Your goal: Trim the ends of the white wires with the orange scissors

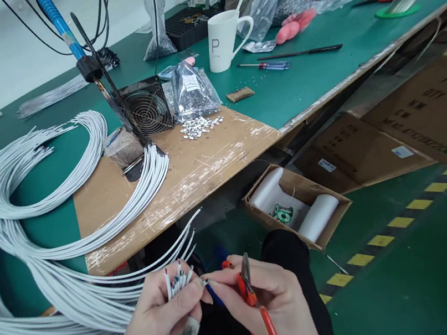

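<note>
Between the two hands, the fingertips meet at one spot too small for me to make out on my feed. My left hand [164,304] is closed around a bunch of white cables [180,279], their ends poking up past the thumb; my right hand [279,293] pinches with thumb and forefinger while its other fingers grip red-handled cutters [250,294]. Left of the left hand, looped cables [68,249] pile up; well ahead of it, a soldering iron [64,31] slants down toward a brown board [222,156]. I take the step in hand to be fine fingertip work on a single cable. As I judge it, the next move calls for a steady left grip, with the cutter blades clear of the neighbouring ends.
</note>
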The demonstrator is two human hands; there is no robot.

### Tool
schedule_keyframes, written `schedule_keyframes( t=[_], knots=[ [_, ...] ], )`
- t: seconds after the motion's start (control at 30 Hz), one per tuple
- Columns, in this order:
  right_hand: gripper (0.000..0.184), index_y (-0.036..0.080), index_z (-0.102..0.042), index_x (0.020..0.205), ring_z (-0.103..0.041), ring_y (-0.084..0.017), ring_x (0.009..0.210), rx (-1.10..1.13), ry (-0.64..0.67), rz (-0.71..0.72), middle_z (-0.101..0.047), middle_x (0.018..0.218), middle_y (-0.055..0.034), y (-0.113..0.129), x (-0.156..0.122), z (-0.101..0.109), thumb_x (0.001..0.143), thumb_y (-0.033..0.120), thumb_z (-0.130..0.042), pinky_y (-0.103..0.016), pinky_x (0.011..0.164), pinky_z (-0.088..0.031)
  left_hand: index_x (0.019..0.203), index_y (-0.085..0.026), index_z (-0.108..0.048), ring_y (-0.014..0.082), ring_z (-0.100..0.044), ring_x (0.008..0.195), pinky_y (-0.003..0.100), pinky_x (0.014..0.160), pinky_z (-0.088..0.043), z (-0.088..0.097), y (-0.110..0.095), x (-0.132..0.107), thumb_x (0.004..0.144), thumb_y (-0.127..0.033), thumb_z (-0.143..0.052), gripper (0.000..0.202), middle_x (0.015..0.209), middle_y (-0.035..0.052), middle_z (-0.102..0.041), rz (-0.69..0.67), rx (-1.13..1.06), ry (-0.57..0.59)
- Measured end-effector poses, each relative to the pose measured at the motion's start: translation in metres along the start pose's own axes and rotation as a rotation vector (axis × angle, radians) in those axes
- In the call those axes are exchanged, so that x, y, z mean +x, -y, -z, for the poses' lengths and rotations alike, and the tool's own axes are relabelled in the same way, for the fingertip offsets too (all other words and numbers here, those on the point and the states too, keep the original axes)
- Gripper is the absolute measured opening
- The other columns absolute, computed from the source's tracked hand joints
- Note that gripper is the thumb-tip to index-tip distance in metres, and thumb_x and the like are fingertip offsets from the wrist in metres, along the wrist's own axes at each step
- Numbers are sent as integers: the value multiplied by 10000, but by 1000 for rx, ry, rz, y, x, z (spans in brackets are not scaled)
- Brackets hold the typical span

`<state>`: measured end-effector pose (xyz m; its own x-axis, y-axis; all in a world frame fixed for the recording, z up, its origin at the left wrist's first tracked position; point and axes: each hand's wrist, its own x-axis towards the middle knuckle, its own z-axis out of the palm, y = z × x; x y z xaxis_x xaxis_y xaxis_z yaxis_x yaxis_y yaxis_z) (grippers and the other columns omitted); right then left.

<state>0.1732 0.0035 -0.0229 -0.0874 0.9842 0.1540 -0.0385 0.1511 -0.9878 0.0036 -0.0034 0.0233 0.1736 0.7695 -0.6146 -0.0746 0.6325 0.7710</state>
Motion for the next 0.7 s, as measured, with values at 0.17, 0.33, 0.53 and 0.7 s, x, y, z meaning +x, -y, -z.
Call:
schedule_keyframes(
  t=[0.17,0.33,0.53,0.7],
  knots=[
    [176,252,-867,803,-585,-133,480,87,-90,10,-720,576,-11,-1,-1,-13,842,138,-738,-228,474,-489,770,-143,-692,22,-205,417,209,418,-93,0,1,0,797,-640,-817,514,543,-50,-531,-8,-6,0],
    [155,247,-849,746,-593,-137,467,57,-195,10,-677,535,0,-11,-1,-3,812,136,-763,-232,473,-505,755,-143,-693,18,-179,407,208,419,-96,1,2,1,784,-638,-829,514,516,-53,-523,5,-37,7],
    [206,211,-864,809,-496,-110,370,208,-198,-202,-603,483,-3,-18,3,17,898,370,-769,-227,371,-401,720,-140,-688,13,-166,394,209,411,-82,1,0,2,773,-638,-836,522,498,-52,-530,32,-39,-8],
    [66,259,-859,871,-577,-130,547,158,-6,-92,-669,649,-4,-11,2,1,876,287,-800,-226,500,-465,717,-139,-689,19,-182,406,210,415,-69,2,1,1,803,-629,-817,514,500,-59,-504,18,-28,5]
  ],
)
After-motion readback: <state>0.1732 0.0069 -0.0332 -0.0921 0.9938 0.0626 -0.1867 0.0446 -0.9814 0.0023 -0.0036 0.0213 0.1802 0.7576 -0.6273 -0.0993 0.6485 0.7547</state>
